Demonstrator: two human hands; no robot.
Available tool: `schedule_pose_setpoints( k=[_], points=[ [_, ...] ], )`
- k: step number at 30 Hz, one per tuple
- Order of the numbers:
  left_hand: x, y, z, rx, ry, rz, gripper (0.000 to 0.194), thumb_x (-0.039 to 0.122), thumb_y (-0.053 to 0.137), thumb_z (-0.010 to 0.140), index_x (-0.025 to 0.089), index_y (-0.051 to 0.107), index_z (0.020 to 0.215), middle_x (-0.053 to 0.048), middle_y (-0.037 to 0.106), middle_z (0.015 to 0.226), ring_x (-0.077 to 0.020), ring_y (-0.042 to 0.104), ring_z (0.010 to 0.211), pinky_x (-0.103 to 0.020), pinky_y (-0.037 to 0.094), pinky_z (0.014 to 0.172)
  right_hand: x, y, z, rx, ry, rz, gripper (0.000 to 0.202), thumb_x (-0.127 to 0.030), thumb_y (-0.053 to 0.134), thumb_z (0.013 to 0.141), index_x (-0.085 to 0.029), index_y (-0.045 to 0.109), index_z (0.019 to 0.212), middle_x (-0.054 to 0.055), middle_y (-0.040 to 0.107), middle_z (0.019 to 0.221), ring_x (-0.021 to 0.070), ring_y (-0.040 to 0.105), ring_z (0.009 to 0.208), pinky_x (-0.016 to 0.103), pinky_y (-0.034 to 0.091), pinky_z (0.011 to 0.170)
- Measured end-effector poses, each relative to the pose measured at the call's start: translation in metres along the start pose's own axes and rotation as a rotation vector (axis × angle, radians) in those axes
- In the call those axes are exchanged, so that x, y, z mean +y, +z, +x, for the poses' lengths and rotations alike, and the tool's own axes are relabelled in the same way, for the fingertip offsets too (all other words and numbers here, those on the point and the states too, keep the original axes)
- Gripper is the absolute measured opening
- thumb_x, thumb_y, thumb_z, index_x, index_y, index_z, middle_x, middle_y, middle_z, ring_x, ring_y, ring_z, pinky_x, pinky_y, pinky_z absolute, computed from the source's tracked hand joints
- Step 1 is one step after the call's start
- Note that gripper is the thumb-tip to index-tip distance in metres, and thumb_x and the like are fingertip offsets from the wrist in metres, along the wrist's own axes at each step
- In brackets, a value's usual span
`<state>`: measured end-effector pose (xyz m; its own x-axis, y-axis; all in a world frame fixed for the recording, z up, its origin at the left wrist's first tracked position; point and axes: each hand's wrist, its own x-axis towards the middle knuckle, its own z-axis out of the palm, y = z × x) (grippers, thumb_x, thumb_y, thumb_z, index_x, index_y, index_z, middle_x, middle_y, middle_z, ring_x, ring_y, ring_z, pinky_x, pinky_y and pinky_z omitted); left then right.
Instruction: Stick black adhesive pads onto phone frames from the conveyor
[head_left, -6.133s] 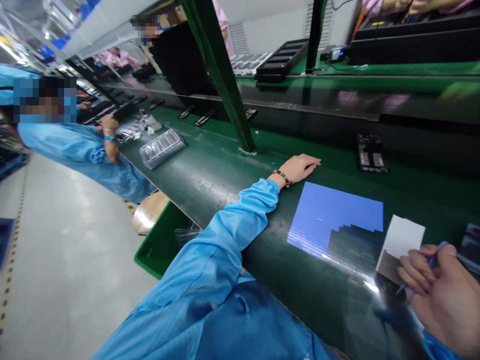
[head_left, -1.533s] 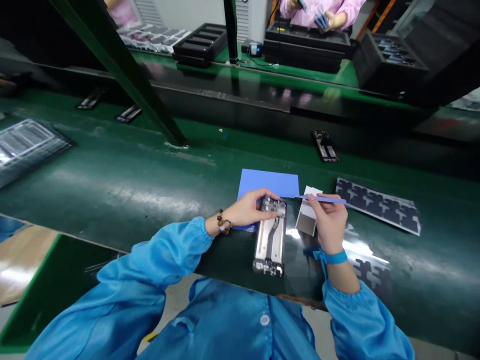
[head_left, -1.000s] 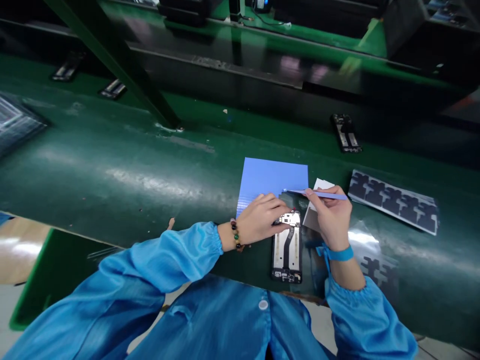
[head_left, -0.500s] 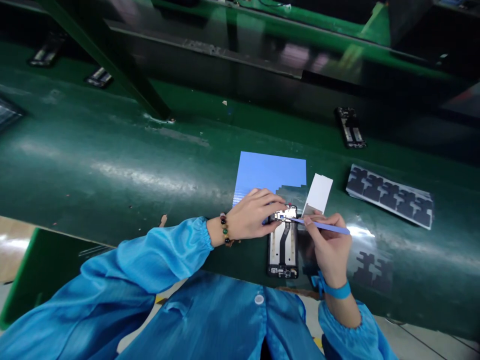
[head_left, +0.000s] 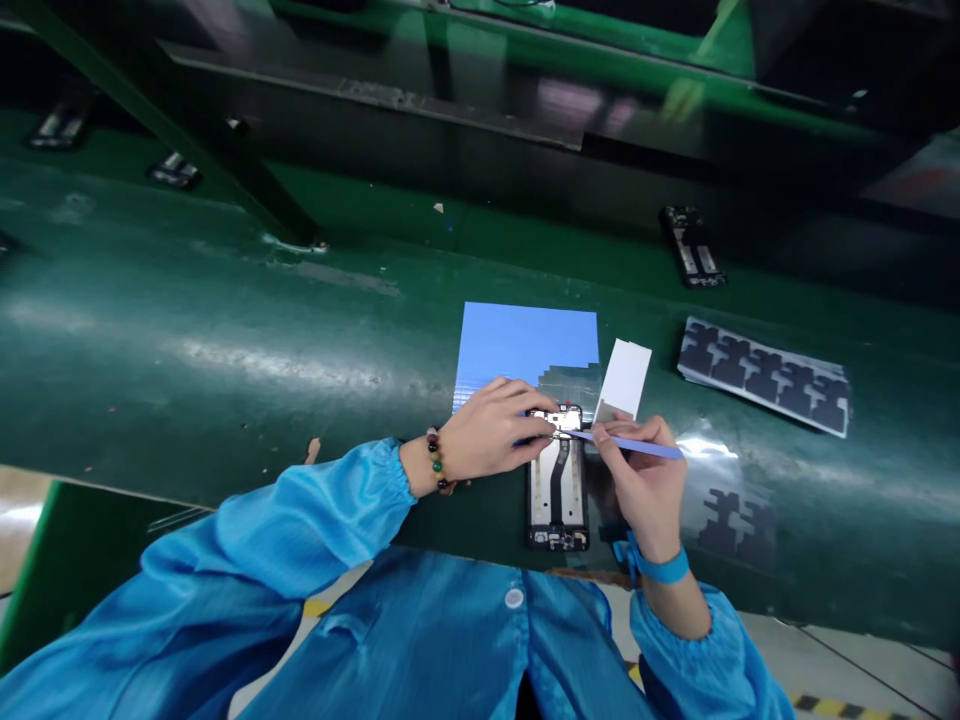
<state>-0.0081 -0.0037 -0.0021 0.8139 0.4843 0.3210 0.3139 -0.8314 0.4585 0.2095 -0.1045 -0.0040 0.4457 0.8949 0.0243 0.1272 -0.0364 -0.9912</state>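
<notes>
Violet and slim, the pointed tool (head_left: 641,447) is pinched between the thumb and fingers of the right hand (head_left: 649,495); its tip is at the bright board (head_left: 571,418) in the upper end of the opened phone (head_left: 574,490). The phone lies flat on the bench (head_left: 247,400), near the front edge. The left hand (head_left: 491,432) covers the phone's upper left side, fingers bent and close together; whether they grip a small part cannot be told.

Risk 1: the tip may slip and scratch the board or snag the dark flex cable (head_left: 556,490), most likely through excess pressure.

Risk 2: the phone may pivot or slide on the glossy bench if the left hand bears too lightly.

Risk 3: the right hand may brush the white card (head_left: 630,368) or the clear film (head_left: 739,525) out of position, as both lie near it.
</notes>
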Motion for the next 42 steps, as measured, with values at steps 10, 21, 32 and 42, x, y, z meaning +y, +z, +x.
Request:
schedule_pose_setpoints(
  k=[10, 21, 32, 42],
  points=[
    [0.019, 0.001, -0.001, -0.018, 0.106, 0.211, 0.018, 0.018, 0.063, 0.102, 0.016, 0.073, 0.118, -0.008, 0.074, 0.129, -0.0288, 0.065, 0.125, -0.044, 0.057, 0.094, -0.006, -0.009, 0.023, 0.103, -0.004, 0.066, 0.032, -0.037, 0.087, 0.084, -0.027, 0.057, 0.089, -0.001, 0.079, 0.089, 0.0242, 0.081, 0.102, 0.057, 0.044, 0.124],
    [0.017, 0.023, 0.036, -0.08, 0.135, 0.045, 0.041, 0.048, 0.058, 0.106, 0.017, 0.069, 0.131, -0.011, 0.071, 0.137, -0.0301, 0.063, 0.126, -0.048, 0.051, 0.104, 0.003, -0.037, 0.036, 0.216, -0.032, -0.058, 0.039, -0.036, 0.091, 0.078, -0.026, 0.053, 0.08, -0.002, 0.076, 0.079, 0.0203, 0.078, 0.088, 0.054, 0.047, 0.119],
    [0.02, 0.029, 0.04, -0.083, 0.118, -0.025, 0.046, 0.056, 0.058, 0.105, 0.018, 0.07, 0.127, -0.012, 0.069, 0.141, -0.0327, 0.06, 0.13, -0.053, 0.048, 0.108, 0.011, -0.038, 0.037, 0.169, 0.032, -0.039, 0.041, -0.04, 0.091, 0.078, -0.027, 0.053, 0.082, 0.0, 0.076, 0.084, 0.022, 0.076, 0.095, 0.045, 0.056, 0.099],
    [0.01, 0.005, 0.019, -0.012, 0.138, -0.013, 0.033, 0.043, 0.061, 0.105, 0.018, 0.071, 0.124, -0.012, 0.072, 0.134, -0.0284, 0.065, 0.123, -0.051, 0.047, 0.116, -0.004, -0.038, 0.008, 0.191, 0.08, 0.082, 0.039, -0.034, 0.092, 0.078, -0.026, 0.054, 0.08, 0.0, 0.076, 0.088, 0.0206, 0.077, 0.092, 0.049, 0.054, 0.109]
  ],
)
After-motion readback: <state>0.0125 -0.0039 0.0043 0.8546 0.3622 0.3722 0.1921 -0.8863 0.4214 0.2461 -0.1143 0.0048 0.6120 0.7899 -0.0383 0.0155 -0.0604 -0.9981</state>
